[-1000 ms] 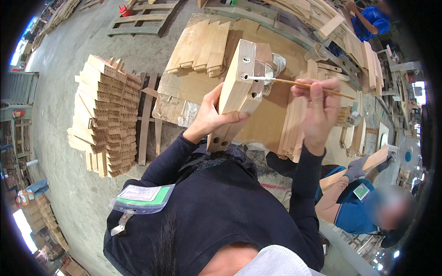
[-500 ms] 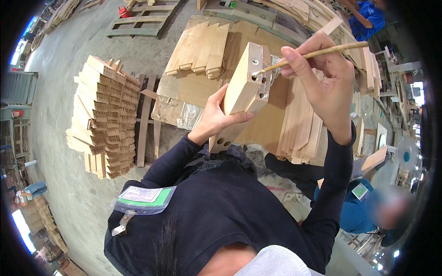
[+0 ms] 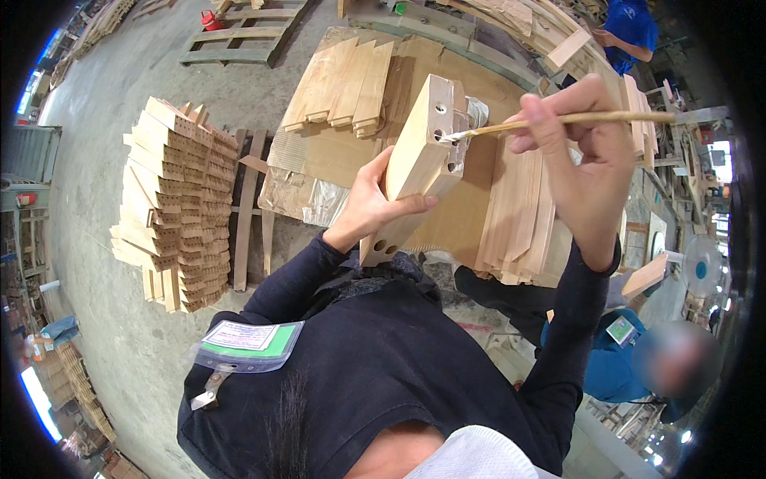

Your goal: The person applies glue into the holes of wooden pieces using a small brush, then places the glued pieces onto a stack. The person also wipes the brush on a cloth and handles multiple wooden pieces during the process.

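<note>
My left hand (image 3: 373, 203) is wrapped round pale wooden pieces (image 3: 415, 152) held side by side and tilted, their drilled ends upward. Round holes show in those ends, and more holes mark the lower end near my lap. Between thumb and fingers, my right hand (image 3: 586, 164) pinches a thin wooden stick (image 3: 594, 118). White, glue-like paste (image 3: 455, 136) coats the stick's tip, which touches the drilled end beside a hole. Partly hidden behind the wood is a shiny, translucent item (image 3: 477, 110) whose kind I cannot make out.
A cardboard-covered surface (image 3: 319, 168) in front carries flat wooden slats (image 3: 339, 84) and longer boards (image 3: 519, 207) at right. Drilled pieces form a tall stack (image 3: 171, 207) on the left. A pallet (image 3: 247, 36) lies beyond. One person (image 3: 614, 367) is close at right, another (image 3: 632, 36) far right.
My right hand has shifted right with the stick, whose tip has moved slightly right and down along the drilled end. My left hand keeps its hold on the wood.
</note>
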`<move>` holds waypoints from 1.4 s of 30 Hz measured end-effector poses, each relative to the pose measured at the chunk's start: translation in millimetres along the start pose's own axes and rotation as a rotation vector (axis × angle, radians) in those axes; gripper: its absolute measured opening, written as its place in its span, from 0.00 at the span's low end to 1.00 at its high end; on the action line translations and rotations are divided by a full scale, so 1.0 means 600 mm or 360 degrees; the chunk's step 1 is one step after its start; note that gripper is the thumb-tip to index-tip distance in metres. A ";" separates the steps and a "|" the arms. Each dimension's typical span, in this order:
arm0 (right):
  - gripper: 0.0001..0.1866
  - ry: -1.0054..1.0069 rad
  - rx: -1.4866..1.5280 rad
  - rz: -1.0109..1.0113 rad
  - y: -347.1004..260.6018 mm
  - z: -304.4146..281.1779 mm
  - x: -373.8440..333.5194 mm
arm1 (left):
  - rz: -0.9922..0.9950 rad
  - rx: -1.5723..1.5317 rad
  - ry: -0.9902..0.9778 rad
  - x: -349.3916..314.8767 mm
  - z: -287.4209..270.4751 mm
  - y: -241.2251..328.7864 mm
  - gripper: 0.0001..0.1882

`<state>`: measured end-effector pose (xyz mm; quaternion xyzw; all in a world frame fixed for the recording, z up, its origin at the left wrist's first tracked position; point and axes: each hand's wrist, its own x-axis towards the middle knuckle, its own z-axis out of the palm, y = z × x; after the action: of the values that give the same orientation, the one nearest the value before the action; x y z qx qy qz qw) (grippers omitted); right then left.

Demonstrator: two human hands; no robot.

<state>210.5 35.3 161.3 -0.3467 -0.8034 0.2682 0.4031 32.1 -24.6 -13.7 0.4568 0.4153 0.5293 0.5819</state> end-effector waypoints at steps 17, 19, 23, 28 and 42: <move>0.09 -0.0017 -0.0125 -0.0086 0.010 0.031 0.029 | 0.0054 0.0048 -0.0011 -0.004 -0.003 0.000 0.39; 0.06 -0.0082 -0.0120 -0.0011 -0.001 0.029 0.027 | 0.0015 0.0042 -0.0048 -0.004 -0.004 0.003 0.40; 0.08 0.0127 0.0126 0.0001 0.019 0.028 0.027 | 0.0044 0.0019 -0.0067 -0.002 -0.004 -0.001 0.41; 0.03 0.0206 0.0022 -0.0126 0.014 0.027 -0.012 | 0.0093 -0.0062 -0.0032 -0.003 -0.015 -0.004 0.40; 0.08 0.1028 0.0023 -0.0234 0.074 0.206 -0.140 | 0.0087 -0.0123 0.0058 -0.003 -0.018 0.008 0.39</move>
<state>159.4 -21.1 25.3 -0.3519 -0.6550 0.1203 0.6578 20.4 -25.6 -11.5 0.4354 0.3924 0.5689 0.5769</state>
